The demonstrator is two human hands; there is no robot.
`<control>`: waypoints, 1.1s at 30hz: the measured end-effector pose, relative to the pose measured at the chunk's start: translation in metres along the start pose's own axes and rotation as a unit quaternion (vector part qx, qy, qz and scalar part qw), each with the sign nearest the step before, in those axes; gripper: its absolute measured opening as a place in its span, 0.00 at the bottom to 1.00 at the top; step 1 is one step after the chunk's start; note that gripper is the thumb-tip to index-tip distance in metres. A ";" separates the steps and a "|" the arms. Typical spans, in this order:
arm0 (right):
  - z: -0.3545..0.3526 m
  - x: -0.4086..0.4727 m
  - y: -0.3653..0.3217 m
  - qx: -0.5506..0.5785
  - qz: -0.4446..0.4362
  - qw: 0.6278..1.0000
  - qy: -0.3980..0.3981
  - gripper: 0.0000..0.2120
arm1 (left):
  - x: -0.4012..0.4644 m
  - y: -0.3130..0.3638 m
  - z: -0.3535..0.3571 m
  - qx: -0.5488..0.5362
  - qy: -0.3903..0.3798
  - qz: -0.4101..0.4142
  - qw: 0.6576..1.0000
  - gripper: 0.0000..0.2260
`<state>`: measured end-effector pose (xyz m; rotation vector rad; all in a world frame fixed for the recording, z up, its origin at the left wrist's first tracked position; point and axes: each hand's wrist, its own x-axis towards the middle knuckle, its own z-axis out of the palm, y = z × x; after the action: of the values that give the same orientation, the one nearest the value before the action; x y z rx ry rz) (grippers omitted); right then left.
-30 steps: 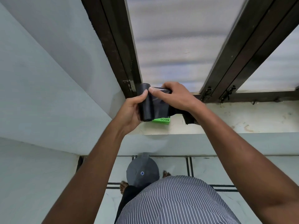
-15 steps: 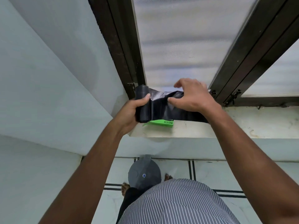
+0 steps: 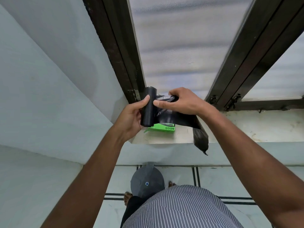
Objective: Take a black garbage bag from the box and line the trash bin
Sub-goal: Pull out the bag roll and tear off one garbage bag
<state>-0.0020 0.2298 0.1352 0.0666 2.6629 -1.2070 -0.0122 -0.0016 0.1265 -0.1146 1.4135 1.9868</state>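
Observation:
My left hand [image 3: 131, 115] grips a black roll of garbage bags [image 3: 148, 109], held upright above the window sill. My right hand [image 3: 182, 102] pinches the unrolled garbage bag [image 3: 184, 119], which stretches right from the roll; its loose end [image 3: 201, 140] hangs over the sill's front edge. A green box [image 3: 164, 128] lies on the sill just below the roll, partly hidden by it. The grey trash bin [image 3: 147, 182] with a closed lid stands on the floor below, right in front of my feet.
The pale stone window sill [image 3: 246, 127] runs to the right under dark window frames [image 3: 246, 63] with frosted glass. A white wall [image 3: 49, 96] closes the left side. The tiled floor [image 3: 222, 181] has dark inlay lines.
The right hand has pulled more bag off the roll, and its free end now hangs over the sill edge. The left hand has turned the roll upright.

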 end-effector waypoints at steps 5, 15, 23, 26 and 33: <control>-0.008 0.000 0.003 -0.040 0.006 0.999 0.007 0.40 | -0.004 0.003 0.000 0.011 0.017 -0.004 1.000 0.23; -0.018 -0.001 0.002 -0.120 0.018 0.992 -0.022 0.37 | -0.012 0.001 0.014 0.003 0.019 -0.020 1.000 0.19; -0.013 -0.013 -0.015 -0.108 0.004 0.994 -0.018 0.36 | -0.011 -0.005 0.017 -0.003 0.044 -0.016 0.999 0.21; 0.000 -0.013 -0.025 0.117 0.000 0.992 -0.052 0.36 | -0.008 -0.008 0.019 -0.011 0.033 -0.010 0.999 0.22; 0.018 0.004 -0.011 0.124 -0.039 0.991 -0.032 0.19 | -0.006 0.000 0.018 0.002 0.025 0.001 1.000 0.22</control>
<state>-0.0045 0.2084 0.1309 -0.0350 2.4692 -1.5323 -0.0027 0.0114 0.1367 -0.1620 1.4498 1.9949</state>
